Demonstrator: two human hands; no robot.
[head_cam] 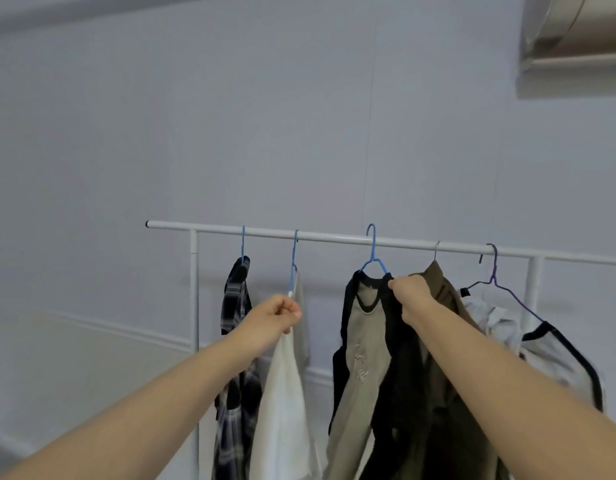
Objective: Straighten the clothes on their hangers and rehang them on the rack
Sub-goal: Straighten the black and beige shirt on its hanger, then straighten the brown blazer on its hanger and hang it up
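A white rack rail carries several hangers. From the left hang a dark plaid shirt, a white garment on a blue hanger, a beige top with black sleeves on another blue hanger, an olive shirt and a purple hanger with a white, black-trimmed garment slipping off it. My left hand pinches the white garment's top edge. My right hand grips the black shoulder of the beige top beside its hanger.
A pale wall stands behind the rack. An air-conditioning unit is mounted at the top right. The rack's white uprights stand at the left and at the right.
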